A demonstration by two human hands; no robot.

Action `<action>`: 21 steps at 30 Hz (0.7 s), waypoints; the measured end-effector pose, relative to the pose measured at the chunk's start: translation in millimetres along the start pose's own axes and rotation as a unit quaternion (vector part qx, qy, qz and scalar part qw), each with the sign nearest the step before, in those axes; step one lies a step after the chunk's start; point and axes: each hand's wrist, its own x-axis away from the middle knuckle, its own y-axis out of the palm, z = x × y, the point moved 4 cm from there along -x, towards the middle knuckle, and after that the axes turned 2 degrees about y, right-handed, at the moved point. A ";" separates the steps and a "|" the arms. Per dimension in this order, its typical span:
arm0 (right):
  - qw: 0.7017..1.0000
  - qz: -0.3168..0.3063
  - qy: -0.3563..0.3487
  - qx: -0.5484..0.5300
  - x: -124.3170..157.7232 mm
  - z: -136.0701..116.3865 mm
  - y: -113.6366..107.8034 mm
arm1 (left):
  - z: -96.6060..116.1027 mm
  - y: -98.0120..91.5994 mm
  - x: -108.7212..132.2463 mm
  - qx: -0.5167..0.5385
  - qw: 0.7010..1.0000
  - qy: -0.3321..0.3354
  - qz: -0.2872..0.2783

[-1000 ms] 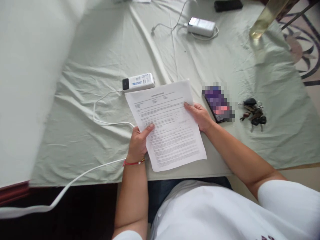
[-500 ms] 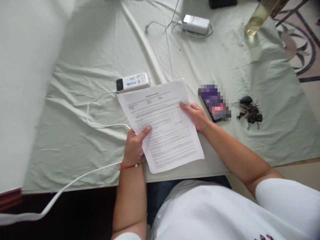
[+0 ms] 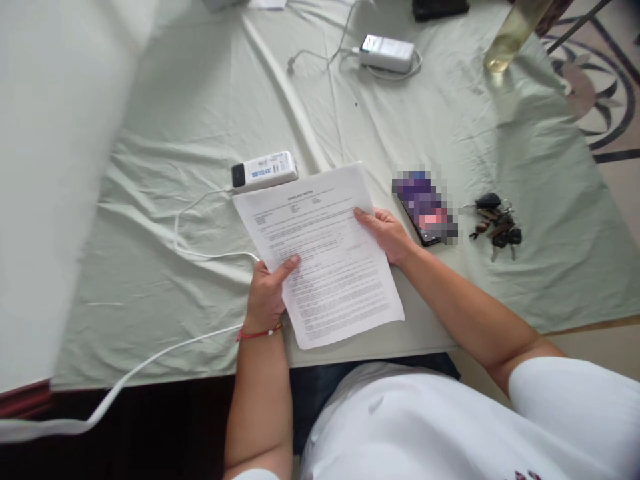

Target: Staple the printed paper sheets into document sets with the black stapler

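A printed sheet of paper (image 3: 320,267) is held tilted above the near edge of the cloth-covered table. My left hand (image 3: 267,290) grips its left edge, with the thumb on the printed face and the fingers hidden behind. On the opposite side my right hand (image 3: 387,233) pinches the right edge, thumb on top. Whether there is more than one sheet, I cannot tell. Just past the top left corner of the paper lies a white power bank (image 3: 265,171) with a dark end. A phone (image 3: 425,208) with a partly blurred screen rests beyond my right hand.
A bunch of keys (image 3: 497,223) lies right of the phone. Farther back are a white charger (image 3: 387,53) with its cable, a dark flat object (image 3: 440,8) and a clear container of yellowish liquid (image 3: 505,53). A white cable (image 3: 165,350) runs off the left side of the green tablecloth (image 3: 165,153).
The whole view has shifted slightly, showing a little more of the table's far end. Both hands keep their hold on the paper, which stays in nearly the same place.
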 end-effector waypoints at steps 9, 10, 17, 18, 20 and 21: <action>1.000 0.003 -0.002 0.011 0.4 -0.5 -0.5 | -0.7 -0.5 0.8 0.008 1.000 0.005 -0.002; 1.000 0.000 -0.003 0.010 0.8 -0.9 -0.1 | -0.6 0.0 0.8 0.011 1.000 0.004 -0.004; 1.000 -0.019 -0.018 0.001 3.8 -4.0 3.0 | -1.9 -0.8 0.0 0.023 1.000 -0.003 -0.001; 1.000 -0.023 -0.021 -0.003 3.9 -4.2 3.1 | -2.1 -1.3 -0.4 0.022 1.000 -0.002 0.001; 0.999 -0.026 -0.019 -0.006 3.6 -3.8 2.5 | -2.5 -2.0 -1.2 0.021 1.000 0.000 0.002; 1.000 -0.025 -0.015 -0.005 3.4 -3.3 1.9 | -2.5 -2.0 -1.5 0.020 1.000 0.000 0.000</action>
